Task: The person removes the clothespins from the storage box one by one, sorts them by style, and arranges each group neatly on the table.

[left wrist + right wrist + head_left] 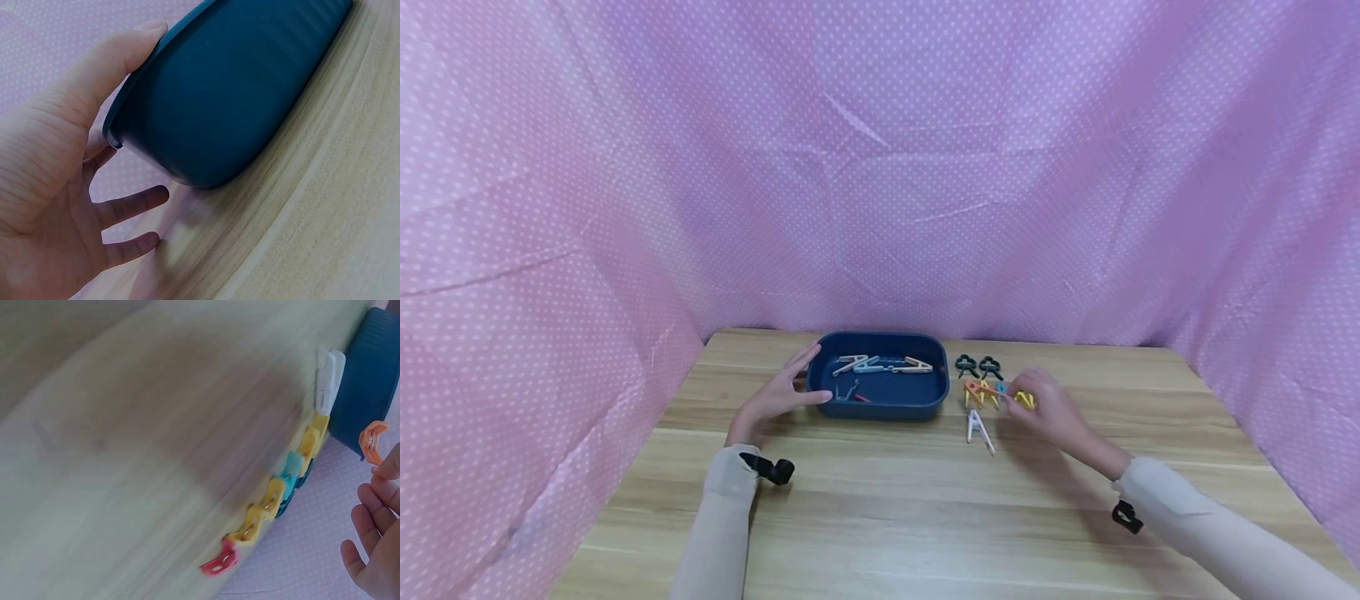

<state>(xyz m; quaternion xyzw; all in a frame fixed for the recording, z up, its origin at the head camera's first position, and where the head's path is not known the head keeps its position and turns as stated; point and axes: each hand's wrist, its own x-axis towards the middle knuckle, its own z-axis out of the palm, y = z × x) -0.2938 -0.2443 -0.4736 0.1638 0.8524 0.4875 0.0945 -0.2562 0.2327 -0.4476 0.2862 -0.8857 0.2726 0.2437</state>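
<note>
In the head view my left hand (778, 392) is spread against the left end of a dark blue plastic bin (880, 412). Its thumb lies on the bin's rim (178, 34) in the left wrist view, while the lower fingers stretch out below. My right hand (381, 531) pinches a small orange clip (372, 441) between thumb and fingertip. That hand is over a group of clips to the right of the bin. Around it are two dark green clips (967, 365), a yellow clip (1025, 401) and a white clip (975, 427).
Inside the bin, long pale clips (913, 366) lie near the back, with a small red piece (862, 398) in front. In the right wrist view, a red clip (221, 557) ends the row beside a blue clip (292, 467). A pink dotted curtain (880, 208) hangs behind the wooden table (880, 500).
</note>
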